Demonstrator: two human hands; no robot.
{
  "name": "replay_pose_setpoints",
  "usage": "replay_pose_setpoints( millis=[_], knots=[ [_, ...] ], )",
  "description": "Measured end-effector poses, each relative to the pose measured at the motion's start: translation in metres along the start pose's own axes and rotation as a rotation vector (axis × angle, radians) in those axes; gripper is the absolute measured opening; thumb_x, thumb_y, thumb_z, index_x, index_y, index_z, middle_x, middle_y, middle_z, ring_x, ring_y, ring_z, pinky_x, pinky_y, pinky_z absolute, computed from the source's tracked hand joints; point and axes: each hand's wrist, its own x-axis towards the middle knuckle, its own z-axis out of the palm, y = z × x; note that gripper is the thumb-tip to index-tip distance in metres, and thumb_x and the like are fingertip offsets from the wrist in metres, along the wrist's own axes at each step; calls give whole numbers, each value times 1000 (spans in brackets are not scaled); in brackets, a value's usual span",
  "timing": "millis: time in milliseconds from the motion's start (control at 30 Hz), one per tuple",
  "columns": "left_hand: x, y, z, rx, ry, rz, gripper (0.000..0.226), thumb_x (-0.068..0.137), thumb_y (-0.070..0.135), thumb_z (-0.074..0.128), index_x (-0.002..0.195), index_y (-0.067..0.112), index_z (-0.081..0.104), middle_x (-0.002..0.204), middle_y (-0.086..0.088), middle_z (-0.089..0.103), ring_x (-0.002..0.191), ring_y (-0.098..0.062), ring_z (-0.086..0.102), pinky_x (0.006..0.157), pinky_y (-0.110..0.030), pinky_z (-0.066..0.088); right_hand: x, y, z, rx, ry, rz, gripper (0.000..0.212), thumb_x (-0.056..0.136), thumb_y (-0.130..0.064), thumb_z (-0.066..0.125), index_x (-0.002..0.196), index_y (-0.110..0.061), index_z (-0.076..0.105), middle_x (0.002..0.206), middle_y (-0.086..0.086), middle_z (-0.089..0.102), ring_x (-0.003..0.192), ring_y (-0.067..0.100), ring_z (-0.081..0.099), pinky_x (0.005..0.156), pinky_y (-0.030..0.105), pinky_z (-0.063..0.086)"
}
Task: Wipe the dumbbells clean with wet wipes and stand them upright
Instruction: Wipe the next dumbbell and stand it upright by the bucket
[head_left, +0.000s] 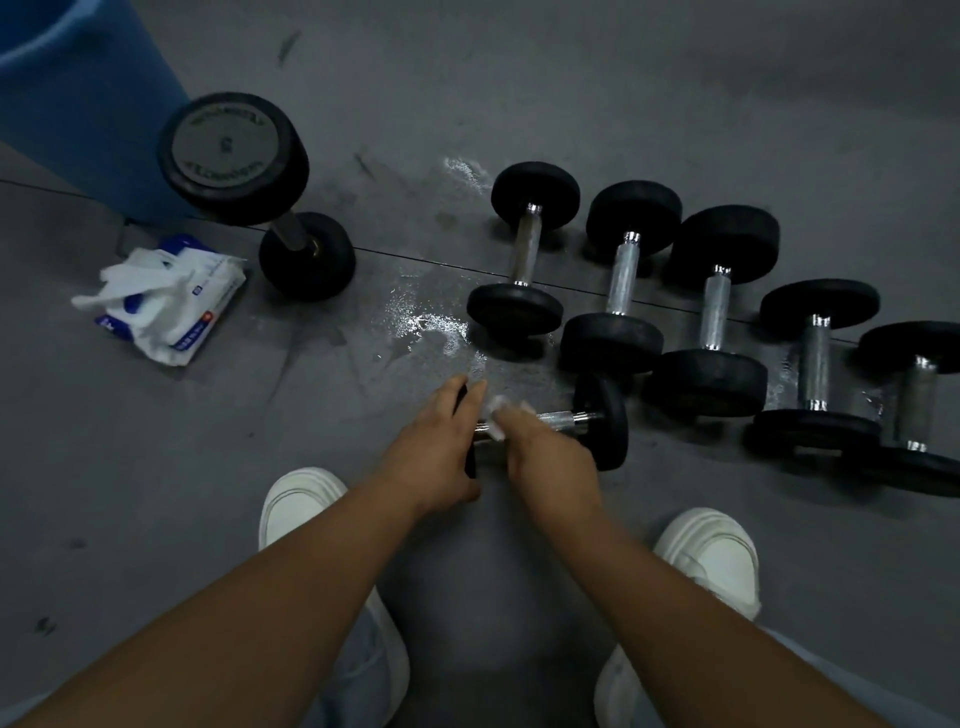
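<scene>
On the grey floor (519, 104), a small dumbbell (602, 421) lies on its side. The left hand (431, 457) grips its left weight. The right hand (545, 462) holds a white wipe (496, 418) round the bar. A row of dumbbells (714, 306) lies just beyond. Well to the left, a wipes pack (171, 301) lies near a big dumbbell (234, 156) standing on end.

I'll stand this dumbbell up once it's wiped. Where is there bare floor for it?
Bare floor lies between the upright dumbbell and the row of lying dumbbells, partly wet. More lies left of the left hand, between the wipes pack and the left shoe. Right of the right hand the row is packed close, with no standing room.
</scene>
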Motion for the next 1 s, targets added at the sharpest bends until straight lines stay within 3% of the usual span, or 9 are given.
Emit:
replay_pose_setpoints(
  millis=[100,233,367,433,533,700,867,1000],
  knots=[
    [0,-1,-1,43,-10,16,117,68,31,79,157,19,5,162,-2,1,138,-30,37,98,-36,44,0,1,-2,25,-19,39,42,101,-30,40,142,-38,39,150,-17,37,133,15,45,101,32,43],
    [9,0,-11,37,-33,9,113,71,31,78,157,16,6,161,-4,8,130,-33,45,96,-39,45,-4,-10,-6,-31,-6,-77,36,97,-30,43,131,-38,49,134,-10,57,113,22,61,86,34,50],
    [14,1,-21,56,-72,-6,116,68,28,80,157,17,7,161,-1,9,131,-31,45,97,-34,44,5,-13,-7,-65,-48,-21,40,99,-28,39,138,-33,43,147,-13,43,122,21,55,90,37,50],
    [13,2,-21,38,-72,-7,114,69,29,80,157,18,9,162,-1,8,132,-30,44,97,-33,43,0,-17,-8,-160,-78,-87,38,98,-29,39,135,-34,44,138,-10,53,110,24,62,80,36,50],
    [13,0,-22,23,-83,-7,117,65,28,84,157,19,11,161,1,8,132,-29,44,97,-31,42,11,-8,-14,-135,-50,-30,22,97,-31,39,116,-30,51,119,-2,63,101,28,64,71,34,46],
    [8,0,-24,72,-85,25,111,65,28,85,154,19,18,161,2,9,128,-28,47,90,-29,43,31,4,-19,-115,-254,24,25,99,-39,38,111,-25,55,120,8,61,106,32,60,79,36,42],
    [-1,-2,-21,263,-118,184,111,63,28,85,153,19,20,160,4,9,128,-24,48,87,-33,48,-11,9,8,-25,-156,45,22,97,-33,45,110,-19,55,113,8,63,102,28,60,78,35,45],
    [-3,2,-15,277,-133,111,119,66,23,85,156,19,8,163,4,-1,122,-31,54,87,-37,50,-14,5,1,10,-98,59,25,95,-29,47,117,-25,60,117,2,64,108,25,60,81,29,42]
  ],
)
